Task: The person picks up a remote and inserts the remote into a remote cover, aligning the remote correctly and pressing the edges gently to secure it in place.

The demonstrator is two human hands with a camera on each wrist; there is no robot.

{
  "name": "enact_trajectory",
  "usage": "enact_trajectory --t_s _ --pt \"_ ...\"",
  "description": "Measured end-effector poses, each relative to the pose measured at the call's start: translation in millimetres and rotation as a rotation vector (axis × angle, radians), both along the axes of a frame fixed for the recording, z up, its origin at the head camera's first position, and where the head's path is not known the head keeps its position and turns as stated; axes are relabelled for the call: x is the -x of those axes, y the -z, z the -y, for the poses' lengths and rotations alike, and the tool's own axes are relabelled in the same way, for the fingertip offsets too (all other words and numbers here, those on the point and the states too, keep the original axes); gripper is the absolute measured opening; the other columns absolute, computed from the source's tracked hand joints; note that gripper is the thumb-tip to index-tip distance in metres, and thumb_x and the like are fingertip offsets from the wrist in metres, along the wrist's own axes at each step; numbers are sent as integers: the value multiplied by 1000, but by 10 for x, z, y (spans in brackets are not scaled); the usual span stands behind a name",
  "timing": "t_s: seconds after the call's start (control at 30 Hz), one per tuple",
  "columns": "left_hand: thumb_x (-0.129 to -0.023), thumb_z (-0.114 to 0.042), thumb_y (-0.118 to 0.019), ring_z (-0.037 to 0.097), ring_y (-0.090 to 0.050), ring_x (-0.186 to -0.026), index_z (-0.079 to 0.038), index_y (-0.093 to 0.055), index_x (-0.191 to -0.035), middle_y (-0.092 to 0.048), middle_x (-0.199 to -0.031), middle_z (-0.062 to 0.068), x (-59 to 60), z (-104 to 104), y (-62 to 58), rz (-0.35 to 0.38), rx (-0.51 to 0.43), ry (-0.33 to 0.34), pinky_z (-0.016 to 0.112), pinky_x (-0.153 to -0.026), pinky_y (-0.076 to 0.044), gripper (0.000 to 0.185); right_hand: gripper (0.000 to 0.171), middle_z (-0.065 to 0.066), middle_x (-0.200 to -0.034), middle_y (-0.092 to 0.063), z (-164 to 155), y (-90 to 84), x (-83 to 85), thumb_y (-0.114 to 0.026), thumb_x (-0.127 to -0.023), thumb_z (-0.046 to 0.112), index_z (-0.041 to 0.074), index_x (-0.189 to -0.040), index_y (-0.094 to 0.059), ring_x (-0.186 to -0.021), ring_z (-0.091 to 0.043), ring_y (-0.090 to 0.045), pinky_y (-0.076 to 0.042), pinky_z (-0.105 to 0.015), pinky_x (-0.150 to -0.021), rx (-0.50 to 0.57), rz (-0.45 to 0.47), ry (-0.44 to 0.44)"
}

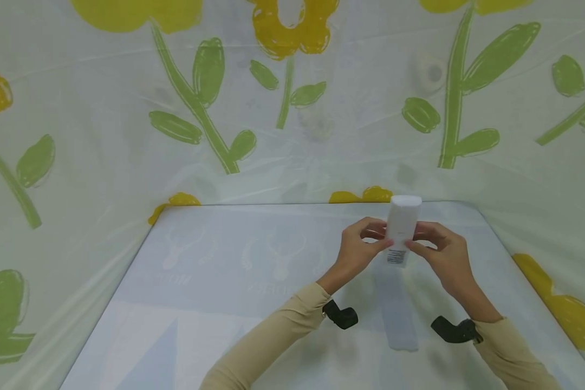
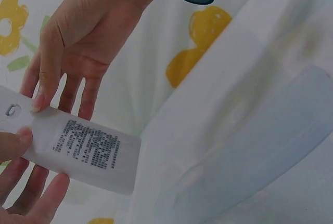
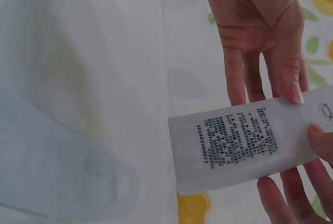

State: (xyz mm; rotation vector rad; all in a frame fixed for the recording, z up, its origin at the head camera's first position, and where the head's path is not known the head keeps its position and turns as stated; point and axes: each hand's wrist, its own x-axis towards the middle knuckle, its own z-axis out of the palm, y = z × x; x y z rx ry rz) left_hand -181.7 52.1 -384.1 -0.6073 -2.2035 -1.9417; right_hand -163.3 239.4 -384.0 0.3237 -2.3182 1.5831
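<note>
A slim, flat white container (image 1: pixel 403 225) with rounded edges stands nearly upright between my two hands, above the far right part of the table. A block of small dark print covers its lower end, and a small oval mark (image 2: pixel 10 110) shows higher on the same face. My left hand (image 1: pixel 362 241) pinches its left edge, thumb on the printed face and fingers behind. On the opposite edge, my right hand (image 1: pixel 443 252) grips it likewise; this hand (image 2: pixel 91 42) shows whole in the left wrist view. The container's (image 3: pixel 234 141) printed face fills the middle of the right wrist view.
The white table (image 1: pixel 214 271) bears faint grey emblems and pale blue shapes. A long pale bluish strip-like patch (image 1: pixel 397 314) lies below the container. Behind and at both sides hangs a whitish cloth (image 1: pixel 351 135) with yellow flowers and green leaves. Black wrist cameras (image 1: pixel 341 315) sit on both sleeves.
</note>
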Motion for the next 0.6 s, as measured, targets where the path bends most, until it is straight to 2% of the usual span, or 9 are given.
enact_trajectory --t_s 0.13,0.27,0.6 --pt "-82 -9 -74 18 -65 -89 -11 -65 -109 -67 -99 2 123 -59 181 40 2 -4 21 -77 -52 29 36 9 -107 -64 -25 51 37 -72 -82 2 -3 -116 -62 -91 -4 -61 -52 -15 -73 -26 9 17" --pt "-81 -11 -75 10 -63 -86 -14 -65 -109 -65 -97 -2 175 -90 277 96 -22 12 20 -70 -54 30 37 10 -106 -64 -50 99 66 -72 -83 6 -3 -117 -62 -90 -4 -61 -52 -14 -73 -54 18 42" --pt "-81 -9 -74 17 -64 -86 -12 -65 -109 -65 -94 -4 230 -164 425 160 -70 33 21 -64 -55 29 40 11 -106 -63 -92 191 98 -73 -84 14 -1 -118 -61 -89 -5 -60 -51 -14 -71 -99 69 78"
